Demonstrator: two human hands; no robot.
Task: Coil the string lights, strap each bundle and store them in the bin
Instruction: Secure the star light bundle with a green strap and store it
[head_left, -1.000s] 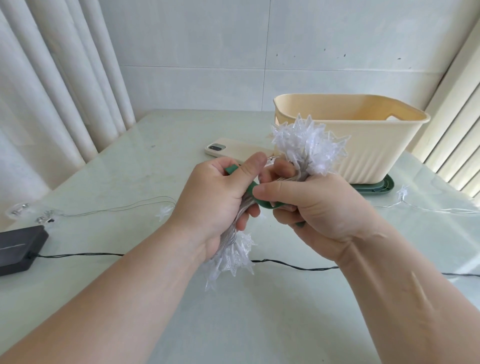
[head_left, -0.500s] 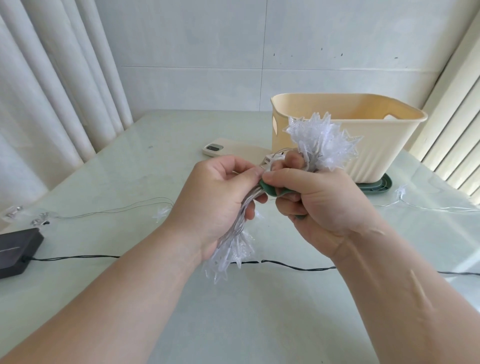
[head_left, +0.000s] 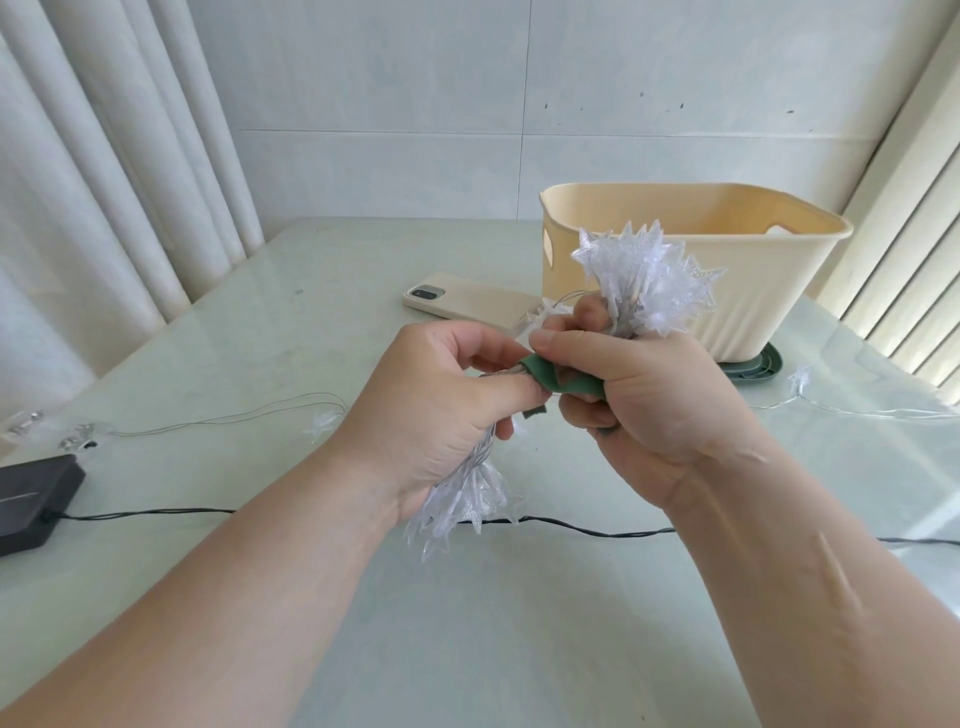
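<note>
A coiled bundle of clear star-shaped string lights (head_left: 644, 280) is held above the table, its upper stars fanned out in front of the bin and its lower stars hanging below my left hand. My left hand (head_left: 441, 410) grips the bundle's middle. My right hand (head_left: 639, 395) pinches a green strap (head_left: 550, 376) that wraps around the bundle between both hands. The cream plastic bin (head_left: 748, 306) stands just behind, open at the top. Its inside is mostly hidden.
A phone (head_left: 467, 301) lies left of the bin. A green lid or tray (head_left: 758, 369) sits under the bin. A black box (head_left: 31, 499) with a black cable (head_left: 597, 531) lies at left. Loose wire with stars (head_left: 322, 421) trails on the table; another strand (head_left: 800, 376) lies at right.
The bundle has tilted with its upper stars moving right. My right thumb has pulled the green strap further around the bundle; my left thumb shifted off the strap's top.
</note>
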